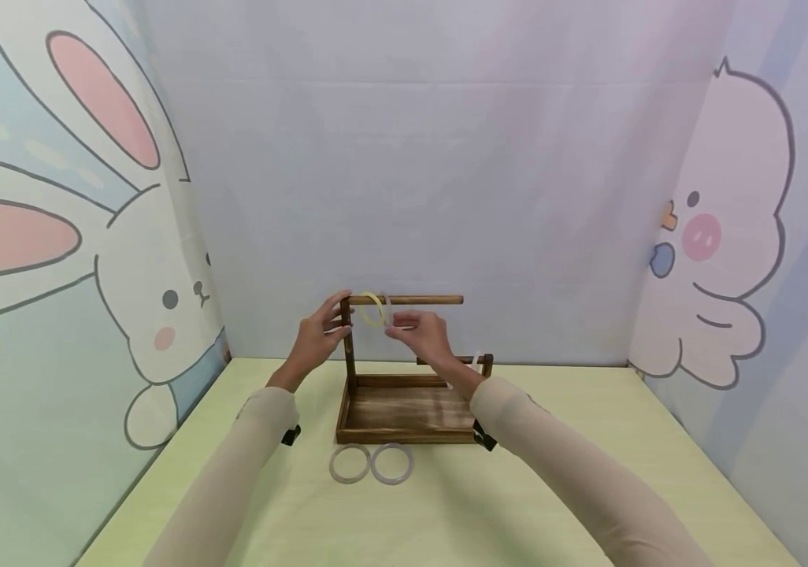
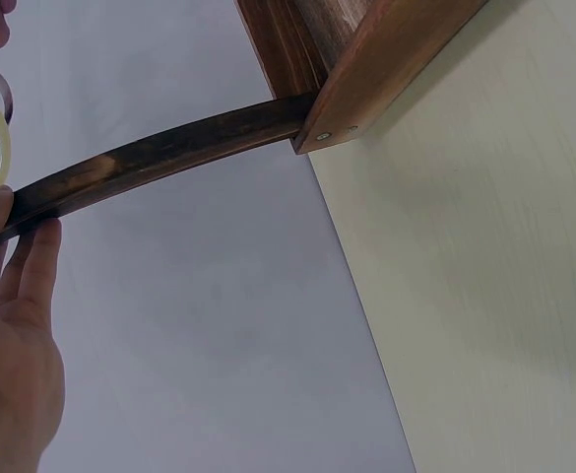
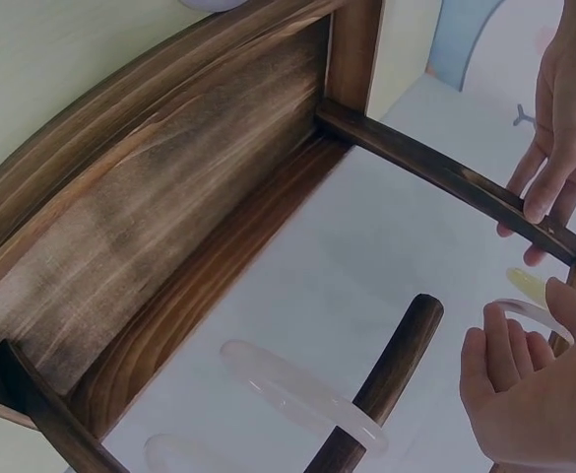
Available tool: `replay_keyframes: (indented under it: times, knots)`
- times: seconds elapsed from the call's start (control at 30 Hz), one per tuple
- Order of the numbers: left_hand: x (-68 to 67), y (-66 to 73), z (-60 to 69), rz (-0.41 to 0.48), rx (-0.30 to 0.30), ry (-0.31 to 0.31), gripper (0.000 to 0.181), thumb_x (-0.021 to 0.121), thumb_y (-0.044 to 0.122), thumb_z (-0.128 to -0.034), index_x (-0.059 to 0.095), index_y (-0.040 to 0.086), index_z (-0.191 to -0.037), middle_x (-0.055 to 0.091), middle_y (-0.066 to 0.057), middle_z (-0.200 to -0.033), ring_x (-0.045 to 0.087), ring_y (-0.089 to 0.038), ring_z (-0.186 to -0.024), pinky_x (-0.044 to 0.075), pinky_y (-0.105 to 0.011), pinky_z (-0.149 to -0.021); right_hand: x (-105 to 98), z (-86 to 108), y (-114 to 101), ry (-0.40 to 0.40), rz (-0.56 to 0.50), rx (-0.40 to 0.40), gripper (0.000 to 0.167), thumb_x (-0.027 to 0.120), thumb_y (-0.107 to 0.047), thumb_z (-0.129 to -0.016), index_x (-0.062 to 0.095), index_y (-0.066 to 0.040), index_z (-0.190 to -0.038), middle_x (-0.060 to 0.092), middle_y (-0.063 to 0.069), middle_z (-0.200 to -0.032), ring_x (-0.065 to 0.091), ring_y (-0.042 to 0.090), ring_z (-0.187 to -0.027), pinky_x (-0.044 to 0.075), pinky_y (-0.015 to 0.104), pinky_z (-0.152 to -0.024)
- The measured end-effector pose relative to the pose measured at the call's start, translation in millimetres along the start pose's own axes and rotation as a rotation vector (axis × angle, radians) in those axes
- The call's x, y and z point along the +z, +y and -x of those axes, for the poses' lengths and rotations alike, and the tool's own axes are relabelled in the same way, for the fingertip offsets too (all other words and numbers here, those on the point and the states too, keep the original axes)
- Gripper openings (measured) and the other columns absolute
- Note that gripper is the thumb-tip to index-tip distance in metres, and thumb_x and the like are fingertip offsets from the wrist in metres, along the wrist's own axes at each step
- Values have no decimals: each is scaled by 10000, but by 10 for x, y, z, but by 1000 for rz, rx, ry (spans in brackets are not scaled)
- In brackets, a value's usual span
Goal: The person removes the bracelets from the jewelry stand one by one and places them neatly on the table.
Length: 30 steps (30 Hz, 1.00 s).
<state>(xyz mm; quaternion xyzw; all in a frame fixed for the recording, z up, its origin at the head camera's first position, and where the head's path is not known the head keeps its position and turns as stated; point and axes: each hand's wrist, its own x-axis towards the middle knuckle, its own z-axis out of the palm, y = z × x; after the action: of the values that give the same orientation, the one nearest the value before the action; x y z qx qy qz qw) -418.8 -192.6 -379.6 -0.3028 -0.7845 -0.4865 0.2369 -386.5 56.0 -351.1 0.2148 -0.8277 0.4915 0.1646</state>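
Cloth walls (image 1: pixel 432 197) back the table (image 1: pixel 588 441); the left hand (image 1: pixel 315 340) grips a post (image 1: pixel 349 350), the right hand (image 1: pixel 424 335) pinches a pale ring (image 2: pixel 9 97) at the top bar (image 1: pixel 428 299), near a yellow ring (image 2: pixel 5 148); holding the post steady should help.

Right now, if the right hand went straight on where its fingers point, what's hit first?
The right hand has the pale translucent ring at its fingertips; past that, likely the yellow round ring on the brown wooden bar. Depth between the two is unclear.
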Motion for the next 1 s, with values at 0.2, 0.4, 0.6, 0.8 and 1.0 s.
replay_keyframes:
  times: [0.2,0.4,0.6,0.8,1.0]
  knots:
    - [-1,10,-7,-5,14,-1,743,696,-117,-935,483,229,-1557,666,-222,-1343,680,-415,-1175,609,-465,-924,14,-25,0,24,23,-7,227,819,-128,-915,796,-21,-1114,789,113,-1060,768,254,-966,656,389,-794]
    - [-19,14,1,-9,-10,-12,775,691,-129,-933,469,262,-1565,651,-240,-1361,679,-395,-1189,609,-440,-932,13,-25,-4,43,45,-22,195,804,-134,-929,807,-19,-1086,793,102,-1037,765,245,-945,655,378,-781]
    - [-30,-3,3,-10,-27,-20,780,690,-112,-941,464,297,-1565,632,-261,-1378,669,-383,-1211,604,-436,-949,4,-17,-20,33,35,-7,210,790,-168,-948,805,-42,-1117,789,108,-1068,757,263,-980,650,411,-816]
    - [-25,-25,-2,-11,-12,-17,780,691,-115,-939,461,286,-1568,633,-280,-1363,665,-446,-1188,605,-453,-941,-3,-13,31,33,0,-24,219,761,-146,-971,786,-7,-1137,790,121,-1044,767,243,-922,648,414,-801]
    - [-26,-28,9,-19,-25,-22,777,695,-91,-946,462,322,-1562,659,-207,-1363,678,-420,-1182,606,-424,-943,-25,-5,68,38,-33,-3,243,730,-146,-995,758,7,-1181,788,134,-1032,773,231,-915,642,417,-844]
